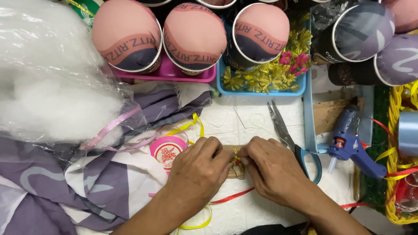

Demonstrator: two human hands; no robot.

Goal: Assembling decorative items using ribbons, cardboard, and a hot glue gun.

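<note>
Two bare hands meet near the front edge of a white table, working a small brown piece (237,172) between them. The left hand (201,167) and the right hand (272,169) both pinch it with their fingertips, thumbs close together, apparently to hold a thin gold ribbon (235,153) steady where it crosses the piece. The piece looks like a small tan roll or bundle, mostly hidden under the fingers; only its top and lower end show, with a bit of red at the pinch point.

Tools lie within easy reach of the right hand: a pair of scissors with blue handles (287,139) just beside it, blades pointing to the far edge, and a blue glue gun (348,141) farther right, resting against a light-blue tray. A pink ribbon spool (167,150) sits just left of the left hand, with yellow ribbon (187,126) looping past it and red ribbon (230,196) running under the wrists.

Grey and white patterned fabric (100,187) spreads over the table's left side, below a clear bag of white stuffing (52,100). Along the far edge stand rows of fabric-topped cups (193,37) in pink and blue trays, beside gold tinsel sprigs (265,76).
</note>
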